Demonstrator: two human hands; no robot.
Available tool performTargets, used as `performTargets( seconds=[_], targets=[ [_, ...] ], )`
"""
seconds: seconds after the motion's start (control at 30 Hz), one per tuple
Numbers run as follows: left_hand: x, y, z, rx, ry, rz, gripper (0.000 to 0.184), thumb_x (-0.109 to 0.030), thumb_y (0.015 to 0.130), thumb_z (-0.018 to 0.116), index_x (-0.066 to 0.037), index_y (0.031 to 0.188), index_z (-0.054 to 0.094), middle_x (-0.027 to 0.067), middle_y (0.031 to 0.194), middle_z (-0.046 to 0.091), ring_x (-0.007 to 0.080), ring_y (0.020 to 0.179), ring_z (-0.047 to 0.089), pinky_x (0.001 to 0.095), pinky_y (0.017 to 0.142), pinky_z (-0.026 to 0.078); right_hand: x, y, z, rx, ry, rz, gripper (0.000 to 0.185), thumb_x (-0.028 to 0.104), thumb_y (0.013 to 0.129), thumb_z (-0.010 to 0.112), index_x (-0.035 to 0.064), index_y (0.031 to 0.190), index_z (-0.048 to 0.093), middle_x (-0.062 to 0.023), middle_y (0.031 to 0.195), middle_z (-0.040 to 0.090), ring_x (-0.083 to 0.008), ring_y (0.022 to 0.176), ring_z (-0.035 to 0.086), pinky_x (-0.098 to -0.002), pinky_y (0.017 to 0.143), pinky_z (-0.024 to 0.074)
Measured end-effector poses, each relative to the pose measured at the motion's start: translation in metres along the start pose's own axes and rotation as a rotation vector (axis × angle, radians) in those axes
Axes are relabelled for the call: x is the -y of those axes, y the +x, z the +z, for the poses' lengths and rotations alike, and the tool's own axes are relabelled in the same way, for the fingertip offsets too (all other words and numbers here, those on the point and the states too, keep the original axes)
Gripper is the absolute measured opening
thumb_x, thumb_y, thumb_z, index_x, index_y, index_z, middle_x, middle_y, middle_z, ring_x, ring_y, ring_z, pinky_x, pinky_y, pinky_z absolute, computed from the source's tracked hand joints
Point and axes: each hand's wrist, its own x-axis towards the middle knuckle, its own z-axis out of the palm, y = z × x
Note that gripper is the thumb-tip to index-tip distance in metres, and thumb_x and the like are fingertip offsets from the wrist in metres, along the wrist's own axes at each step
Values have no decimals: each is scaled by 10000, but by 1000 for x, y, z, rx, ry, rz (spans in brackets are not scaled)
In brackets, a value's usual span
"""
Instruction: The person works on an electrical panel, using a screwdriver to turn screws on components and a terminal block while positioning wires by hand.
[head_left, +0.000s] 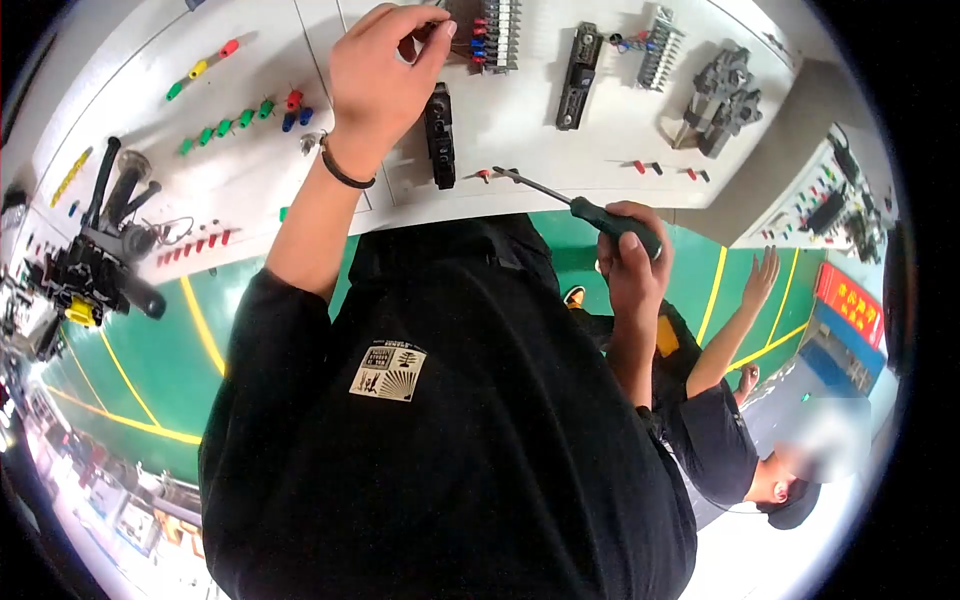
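Observation:
My left hand (390, 70), with a black band on the wrist, is closed in a pinch beside a terminal block (497, 35) with red and blue parts; what the fingertips hold is too small to name. My right hand (633, 250) is wrapped round the dark green handle of a screwdriver (600, 215) near the white table's front edge. Its metal shaft points up and left, with the tip above the table surface near a small red and black part (485, 176). A black rectangular module (439, 137) lies just below my left hand.
On the white table (250, 60) are green plugs (225, 127), another black module (579, 77), a second terminal block (658, 52) and grey clamps (722, 98). Black equipment (95, 265) stands at the left. A co-worker (715, 430) is at the lower right.

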Motion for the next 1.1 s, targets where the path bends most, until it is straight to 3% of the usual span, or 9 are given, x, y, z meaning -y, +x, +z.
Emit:
performTargets(
  seconds=[0.07, 0.13, 0.17, 0.67, 0.73, 0.77, 0.9, 0.97, 1.1],
  targets=[
    [-3, -1, -3, 14, 46, -28, 157, -167, 847, 760, -90, 982, 740, 38, 802, 675, 117, 604, 543, 247, 571, 450, 3, 13, -3, 27, -28, 9, 347, 229, 897, 648, -63, 1079, 608, -52, 759, 565, -106, 610, 478, -241, 530, 354],
    [0, 7, -2, 38, 84, -54, 166, -174, 848, 764, -95, 992, 741, 34, 805, 676, 114, 603, 539, 248, 568, 450, 0, 25, -10, 78, -101, -30, 496, 377, 879, 652, -53, 1115, 580, -47, 661, 539, -87, 514, 443, -223, 456, 298],
    [1, 8, -3, 126, 92, -8, 179, -183, 850, 765, -103, 1008, 740, 37, 805, 675, 118, 598, 536, 252, 567, 452, 7, 27, -13, 99, -38, 32, 313, 187, 895, 624, -59, 1088, 610, -45, 752, 566, -103, 595, 469, -245, 537, 361],
    [0, 8, -2, 239, 160, -29, 136, -186, 894, 708, -99, 999, 714, 53, 654, 614, 162, 545, 543, 284, 546, 458, -20, 18, -4, 81, 74, 0, 293, 139, 907, 608, -61, 1122, 600, -38, 749, 554, -99, 622, 478, -239, 543, 374],
    [-7, 12, -4, 242, 220, 36, 122, -175, 936, 630, -56, 935, 654, 130, 775, 663, 271, 663, 620, 357, 594, 473, -25, 5, 3, 57, 74, 10, 289, 137, 907, 609, -58, 1120, 602, -39, 754, 562, -99, 622, 481, -241, 544, 377],
    [-11, 12, -4, 210, 192, -25, 104, -168, 884, 657, -67, 905, 668, 153, 721, 630, 338, 675, 630, 404, 600, 491, -27, 2, 7, 41, 75, 14, 285, 136, 907, 610, -56, 1118, 604, -39, 759, 570, -99, 621, 483, -242, 545, 379],
    [-1, 8, -2, 179, 162, 37, 96, -128, 875, 673, -68, 950, 675, 149, 728, 637, 335, 660, 617, 384, 579, 479, -31, -17, 18, 27, 61, 13, 276, 147, 906, 622, -42, 1107, 614, -33, 728, 570, -93, 609, 478, -235, 546, 375],
    [12, 7, 0, 162, 50, 29, 144, -173, 882, 718, -104, 1009, 709, 43, 642, 599, 149, 535, 527, 280, 536, 450, -36, -24, 24, -34, 80, 22, 287, 158, 901, 632, -40, 1108, 614, -32, 710, 560, -92, 608, 475, -233, 547, 372],
    [16, 9, 0, 124, 31, -4, 154, -141, 865, 728, -107, 1014, 706, 39, 625, 568, 138, 539, 525, 268, 536, 445, -43, -34, 29, -75, -17, 48, 402, 261, 906, 613, -60, 1143, 566, -62, 706, 529, -108, 595, 453, -233, 533, 343]
  ],
)
